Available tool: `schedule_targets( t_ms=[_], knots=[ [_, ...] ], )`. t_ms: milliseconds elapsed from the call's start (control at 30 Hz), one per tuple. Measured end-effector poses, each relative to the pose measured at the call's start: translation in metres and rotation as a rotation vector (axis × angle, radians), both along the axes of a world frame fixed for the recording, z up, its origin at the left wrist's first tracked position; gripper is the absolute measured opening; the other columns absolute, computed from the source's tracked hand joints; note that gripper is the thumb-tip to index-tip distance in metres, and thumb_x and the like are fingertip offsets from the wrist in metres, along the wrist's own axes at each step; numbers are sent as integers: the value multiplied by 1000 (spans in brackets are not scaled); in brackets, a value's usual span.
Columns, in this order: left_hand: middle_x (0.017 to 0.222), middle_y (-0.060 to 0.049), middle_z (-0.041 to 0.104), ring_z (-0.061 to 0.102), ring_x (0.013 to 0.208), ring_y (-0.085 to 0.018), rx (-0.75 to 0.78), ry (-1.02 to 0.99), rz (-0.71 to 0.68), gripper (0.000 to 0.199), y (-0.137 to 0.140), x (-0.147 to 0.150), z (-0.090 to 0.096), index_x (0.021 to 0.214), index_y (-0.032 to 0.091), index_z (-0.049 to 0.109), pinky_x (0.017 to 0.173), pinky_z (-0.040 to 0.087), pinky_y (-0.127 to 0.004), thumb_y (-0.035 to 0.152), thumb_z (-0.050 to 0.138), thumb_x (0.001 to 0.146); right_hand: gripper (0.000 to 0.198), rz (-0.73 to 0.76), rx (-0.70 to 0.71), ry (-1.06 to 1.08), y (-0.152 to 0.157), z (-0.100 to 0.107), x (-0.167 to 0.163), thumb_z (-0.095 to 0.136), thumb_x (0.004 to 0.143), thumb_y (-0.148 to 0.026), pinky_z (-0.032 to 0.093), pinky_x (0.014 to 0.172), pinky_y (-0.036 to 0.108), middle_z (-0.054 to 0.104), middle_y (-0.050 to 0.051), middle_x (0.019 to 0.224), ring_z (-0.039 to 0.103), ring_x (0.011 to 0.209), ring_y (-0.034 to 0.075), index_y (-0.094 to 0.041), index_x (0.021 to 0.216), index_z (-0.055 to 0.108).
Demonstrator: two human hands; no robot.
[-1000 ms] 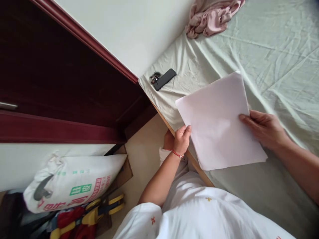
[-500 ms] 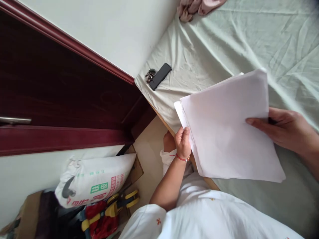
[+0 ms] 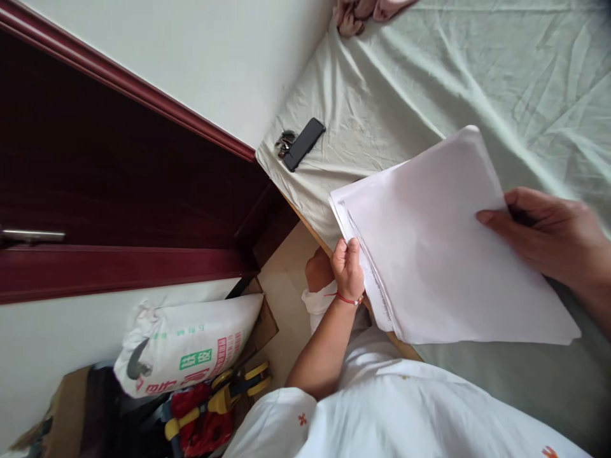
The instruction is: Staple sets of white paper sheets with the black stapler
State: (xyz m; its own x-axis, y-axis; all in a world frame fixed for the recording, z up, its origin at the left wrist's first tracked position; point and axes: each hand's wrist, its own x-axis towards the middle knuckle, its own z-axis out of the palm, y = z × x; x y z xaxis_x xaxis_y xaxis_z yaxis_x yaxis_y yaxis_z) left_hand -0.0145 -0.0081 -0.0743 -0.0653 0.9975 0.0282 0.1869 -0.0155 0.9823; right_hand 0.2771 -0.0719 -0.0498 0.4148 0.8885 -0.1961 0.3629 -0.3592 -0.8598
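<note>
A stack of white paper sheets [image 3: 429, 248] is held up over the edge of the bed, its broad blank face toward me. My left hand [image 3: 348, 270], with a red cord bracelet at the wrist, pinches the stack's left edge between thumb and fingers. On the opposite side my right hand [image 3: 548, 232] grips the right edge, thumb on the front and fingers behind. The sheets are fanned a little at the left, where a strip of a lower page with printed marks shows. Behind the paper, my right fingertips are hidden.
Pale green sheet covers the bed [image 3: 396, 95]. On its corner lie a black phone [image 3: 304, 144] and keys [image 3: 285, 144]; pink cloth [image 3: 356, 16] is at the back. A dark red door [image 3: 119, 140], a white sack [image 3: 191, 343] and a yellow-and-red object [image 3: 205, 407] occupy the left.
The top sheets have shifted rightward against those below, uncovering a strip with marks along the left edge. Both hands keep their hold. The view has moved slightly.
</note>
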Motion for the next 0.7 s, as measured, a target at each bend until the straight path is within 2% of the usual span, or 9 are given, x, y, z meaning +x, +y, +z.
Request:
schedule_targets(
  t_ms=[67, 167, 267, 433, 567, 700],
  knots=[
    [69, 3, 46, 46, 70, -12, -12, -43, -6, 49, -1, 0, 1, 72, 21, 48, 71, 44, -24, 63, 63, 92, 32, 22, -6, -16, 0, -1, 1, 69, 79, -56, 34, 43, 25, 54, -4, 56, 44, 50, 12, -25, 82, 68],
    [68, 4, 40, 41, 67, -12, 0, -2, -16, 50, -1, 0, 1, 70, 21, 43, 70, 42, -23, 62, 63, 93, 29, -11, 14, -73, 1, -2, 1, 68, 80, -53, 35, 44, 26, 58, -3, 59, 48, 51, 13, -25, 85, 70],
    [71, 4, 47, 45, 70, -12, 27, 44, -18, 46, 0, -1, 0, 76, 21, 49, 72, 43, -23, 61, 61, 95, 26, -71, 47, -53, 3, -1, 0, 68, 79, -48, 39, 47, 26, 64, -1, 66, 52, 55, 14, -25, 91, 70],
    [72, 4, 53, 48, 72, -11, 70, 73, -7, 41, 1, -3, -3, 77, 21, 51, 75, 43, -23, 55, 67, 94, 28, -109, 76, 34, 4, 1, -3, 68, 78, -42, 41, 48, 26, 72, 1, 76, 53, 53, 13, -25, 99, 67],
    [84, 1, 65, 58, 81, -14, 45, 3, -16, 40, 1, -1, 0, 85, 21, 58, 81, 48, -25, 59, 66, 93, 25, -107, 93, 22, 3, -1, -3, 68, 77, -40, 41, 49, 26, 73, 1, 76, 51, 52, 13, -25, 97, 66],
    [94, -2, 71, 65, 93, -17, 5, -66, -36, 39, 0, 2, 3, 93, 22, 65, 90, 51, -27, 60, 67, 92, 26, -114, 95, 39, 3, -1, -3, 68, 78, -42, 41, 49, 26, 73, 1, 76, 52, 52, 13, -25, 97, 66]
  ],
)
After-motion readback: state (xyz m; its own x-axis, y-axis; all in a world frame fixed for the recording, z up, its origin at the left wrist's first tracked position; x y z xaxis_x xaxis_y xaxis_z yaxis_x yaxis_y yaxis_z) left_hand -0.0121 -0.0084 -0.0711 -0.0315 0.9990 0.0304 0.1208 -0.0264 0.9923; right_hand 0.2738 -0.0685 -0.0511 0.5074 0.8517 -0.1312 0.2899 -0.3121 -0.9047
